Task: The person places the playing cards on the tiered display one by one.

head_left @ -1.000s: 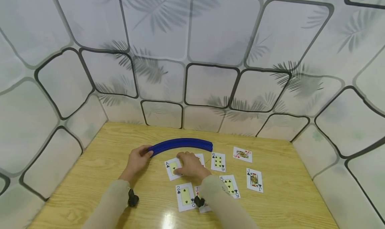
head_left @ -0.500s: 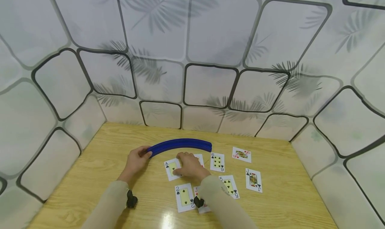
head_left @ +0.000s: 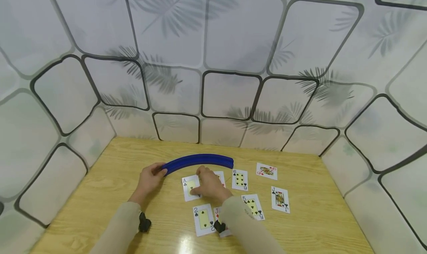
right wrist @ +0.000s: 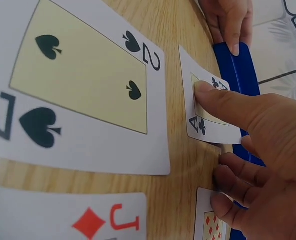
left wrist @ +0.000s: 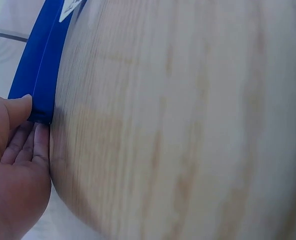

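My left hand (head_left: 150,179) grips the left end of a curved blue card holder (head_left: 200,159), thumb on the near side in the left wrist view and fingers behind. My right hand (head_left: 209,183) is on the ace of clubs (head_left: 186,194), just in front of the holder. In the right wrist view the thumb (right wrist: 223,100) presses the ace's face, with the index fingertip at its edge; the card looks slightly raised and bent. Under the right hand's other fingers lies a diamond card (right wrist: 203,200), partly hidden.
Face up on the wooden table (head_left: 320,217) lie the two of spades (head_left: 203,220), a partly covered jack of diamonds (head_left: 225,231), a five of clubs (head_left: 253,207), a six of spades (head_left: 240,180), a jack of clubs (head_left: 280,199) and a queen of diamonds (head_left: 267,171). Patterned walls enclose the table.
The ace of clubs has turned slightly under my right thumb, and its lower corner mark now shows. My left hand stays on the holder. The whole head view has drifted a little.
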Tool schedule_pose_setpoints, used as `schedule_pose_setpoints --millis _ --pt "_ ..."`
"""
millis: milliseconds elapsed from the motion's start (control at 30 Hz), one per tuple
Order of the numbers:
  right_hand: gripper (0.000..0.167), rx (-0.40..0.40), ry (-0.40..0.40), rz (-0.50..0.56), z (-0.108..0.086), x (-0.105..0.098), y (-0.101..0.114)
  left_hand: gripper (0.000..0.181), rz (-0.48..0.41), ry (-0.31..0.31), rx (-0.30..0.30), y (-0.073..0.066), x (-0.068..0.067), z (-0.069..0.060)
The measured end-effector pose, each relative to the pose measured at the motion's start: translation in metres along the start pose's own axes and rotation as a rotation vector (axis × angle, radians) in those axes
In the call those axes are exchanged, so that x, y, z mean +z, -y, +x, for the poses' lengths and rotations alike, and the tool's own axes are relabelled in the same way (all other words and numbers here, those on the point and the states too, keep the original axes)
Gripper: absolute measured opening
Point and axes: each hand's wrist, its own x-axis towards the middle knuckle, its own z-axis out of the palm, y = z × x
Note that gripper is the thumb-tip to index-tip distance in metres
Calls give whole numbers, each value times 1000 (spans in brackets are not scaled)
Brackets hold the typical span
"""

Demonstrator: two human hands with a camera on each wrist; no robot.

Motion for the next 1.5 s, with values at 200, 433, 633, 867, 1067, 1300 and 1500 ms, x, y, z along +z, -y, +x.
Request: schedule_pose_setpoints --millis 200,433,633,867,1067,1300,1500 --pt "63 0 -38 50 -1 4 0 33 6 4 -10 1 -1 -1" --pt "41 -36 -86 154 -1 4 -3 33 -4 2 -13 0 1 -1" --pt "32 -61 -140 215 2 3 -5 32 4 -7 3 1 1 0" --pt "35 -58 -153 296 4 0 -5 31 7 -14 4 2 0 0" --pt "32 -86 -170 315 4 -2 -4 30 -14 -12 -1 3 0 0" --pt "24 -70 -183 312 5 -7 -4 30 -6 -11 4 4 2 1" --pt "27 -68 -179 328 7 -8 -2 31 -11 -16 -1 5 1 0"
